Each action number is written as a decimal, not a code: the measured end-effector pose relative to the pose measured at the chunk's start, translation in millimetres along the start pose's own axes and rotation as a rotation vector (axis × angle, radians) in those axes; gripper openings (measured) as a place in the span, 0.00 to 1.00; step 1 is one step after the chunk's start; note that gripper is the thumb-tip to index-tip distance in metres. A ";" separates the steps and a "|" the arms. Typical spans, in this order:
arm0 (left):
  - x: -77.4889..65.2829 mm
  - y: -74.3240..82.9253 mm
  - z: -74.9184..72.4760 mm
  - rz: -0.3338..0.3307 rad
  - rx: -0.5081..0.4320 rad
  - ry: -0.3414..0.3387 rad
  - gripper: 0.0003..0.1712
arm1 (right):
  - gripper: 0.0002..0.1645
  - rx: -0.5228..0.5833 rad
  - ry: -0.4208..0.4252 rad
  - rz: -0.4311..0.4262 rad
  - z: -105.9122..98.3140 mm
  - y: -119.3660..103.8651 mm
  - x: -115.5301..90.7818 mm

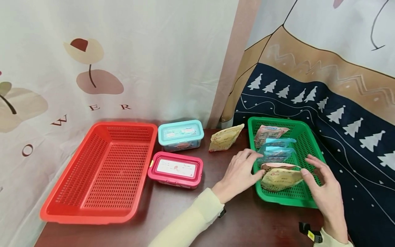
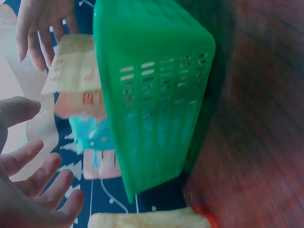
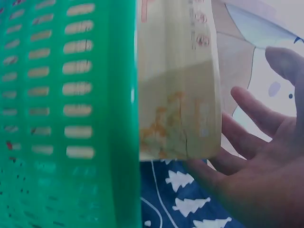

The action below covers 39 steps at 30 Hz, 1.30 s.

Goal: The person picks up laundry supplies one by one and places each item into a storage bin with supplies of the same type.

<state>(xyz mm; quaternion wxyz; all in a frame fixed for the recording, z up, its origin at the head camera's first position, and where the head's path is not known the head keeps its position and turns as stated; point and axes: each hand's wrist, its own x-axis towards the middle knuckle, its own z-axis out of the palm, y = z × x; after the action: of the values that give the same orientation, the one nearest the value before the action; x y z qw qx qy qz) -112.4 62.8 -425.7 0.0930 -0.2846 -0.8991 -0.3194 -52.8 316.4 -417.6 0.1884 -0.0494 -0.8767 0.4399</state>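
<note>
Left grip [image 1: 238,175]: wide, fingers spread in the left wrist view, holding nothing; over the left rim of the green basket [image 1: 285,201].
Right grip [image 1: 324,190]: wide, thumb and fingers well apart, right by the end of the front yellow pack [image 1: 281,179]; can't tell if it touches.
Front yellow pack: in the green basket, near end, standing at a tilt between the two hands; set in, by the look of it.
Basket row: behind it a pink-brown pack [image 1: 277,166], then blue packs [image 1: 276,154], seemingly two, then a pink pack [image 1: 268,133] at the far end.
Done: green basket looks well along, packs lined up front to back.
Left: loose yellow pack [image 1: 226,138] on the tabletop [image 1: 163,206], outside the basket; probably not placed yet.
Boxes: light blue box [image 1: 181,134] behind pink box [image 1: 176,170], both outside the baskets, lids on; likely not dealt with.
Red basket [image 1: 92,219]: far left, slotted floor showing; filling seemingly not begun, if it's meant for use.
</note>
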 end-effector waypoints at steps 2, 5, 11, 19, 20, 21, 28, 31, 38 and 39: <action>-2.6 -4.4 -5.2 -0.004 -0.027 0.031 0.24 | 0.25 -0.001 0.025 0.011 2.9 -4.8 -1.1; -7.0 -10.3 -12.7 -0.015 -0.064 0.074 0.24 | 0.23 -0.029 0.094 -0.005 7.3 -10.7 -2.2; -16.2 -21.1 -24.9 -0.053 -0.092 0.141 0.24 | 0.23 -0.072 0.230 -0.094 14.2 -18.7 -3.7; -25.3 -42.6 -49.9 -0.143 -0.111 0.233 0.27 | 0.22 -0.051 0.285 -0.245 26.4 -38.0 -1.2; -26.0 -45.3 -53.2 -0.155 -0.117 0.242 0.27 | 0.22 -0.040 0.281 -0.263 28.6 -42.0 -0.7; -26.6 -47.9 -56.3 -0.161 -0.115 0.254 0.27 | 0.22 -0.029 0.275 -0.278 30.9 -46.0 -0.4; -30.3 -63.9 -72.3 -0.111 -0.001 0.332 0.30 | 0.24 0.029 0.184 -0.371 53.3 -71.1 4.0; -32.0 -68.4 -78.2 -0.098 0.047 0.332 0.32 | 0.27 0.033 0.118 -0.391 64.6 -78.7 6.7; -33.3 -74.9 -91.0 -0.151 0.106 0.234 0.42 | 0.37 0.028 -0.050 -0.296 84.8 -96.9 20.8; -33.2 -75.5 -92.5 -0.161 0.117 0.213 0.43 | 0.38 0.025 -0.073 -0.286 87.6 -98.8 23.6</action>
<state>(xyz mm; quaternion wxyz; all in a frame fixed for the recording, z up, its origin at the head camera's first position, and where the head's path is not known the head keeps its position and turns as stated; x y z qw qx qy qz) -129.5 -58.1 -404.6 0.1786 -0.1701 -0.9211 -0.3012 -99.5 196.3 -380.2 0.2179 0.0943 -0.8755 0.4210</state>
